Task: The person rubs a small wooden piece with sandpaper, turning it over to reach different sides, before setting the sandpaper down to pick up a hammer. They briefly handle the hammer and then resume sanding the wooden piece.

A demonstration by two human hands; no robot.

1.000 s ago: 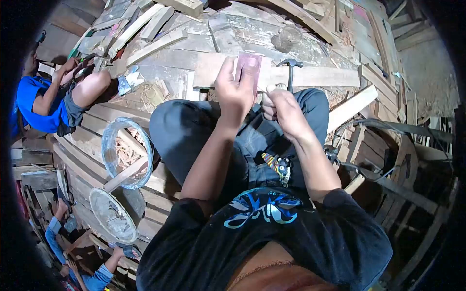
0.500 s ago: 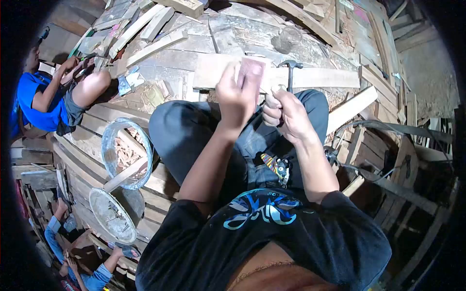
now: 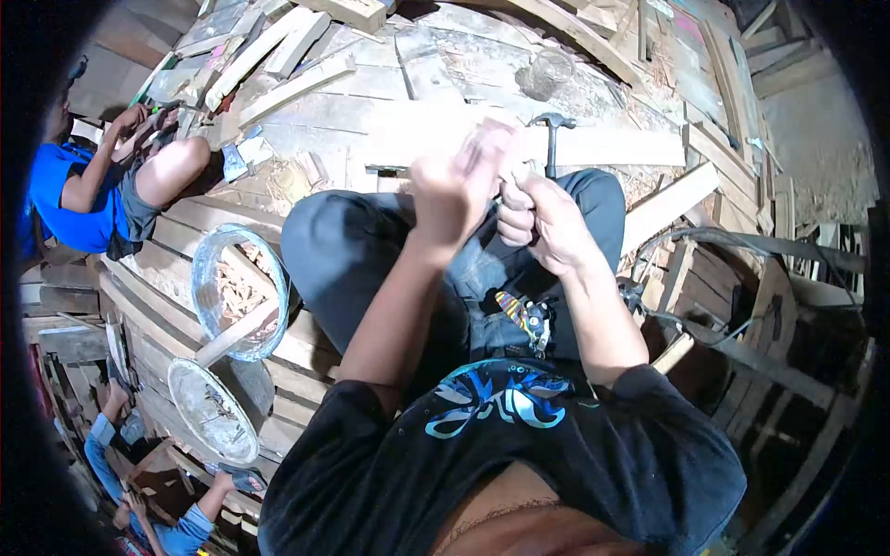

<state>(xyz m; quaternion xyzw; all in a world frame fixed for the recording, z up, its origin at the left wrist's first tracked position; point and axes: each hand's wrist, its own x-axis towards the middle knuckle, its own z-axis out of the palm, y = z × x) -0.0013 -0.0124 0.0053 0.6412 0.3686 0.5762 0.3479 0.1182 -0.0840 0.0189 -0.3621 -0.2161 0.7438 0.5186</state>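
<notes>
My left hand [image 3: 450,190] is closed around a folded reddish-brown sheet of sandpaper [image 3: 493,139], both smeared by motion. Close beside it, my right hand [image 3: 545,218] is a closed fist, thumb and forefinger pinched at a small pale thing I cannot make out. Both hands hover above my lap. Behind them a pale plank [image 3: 612,146] lies across the floor. A claw hammer [image 3: 553,139] rests against this plank, its handle pointing toward my right knee.
On the left stand a bucket [image 3: 206,296] holding wood pieces and a round whitish container [image 3: 218,408]. A person in a blue shirt [image 3: 79,199] sits at far left, another person [image 3: 176,528] below. Loose boards [image 3: 297,88] lie ahead. A cable [image 3: 742,329] hangs at right.
My left hand has tilted and shifted slightly with the sandpaper, which is now blurred. The right hand keeps its pinch and has barely moved.
</notes>
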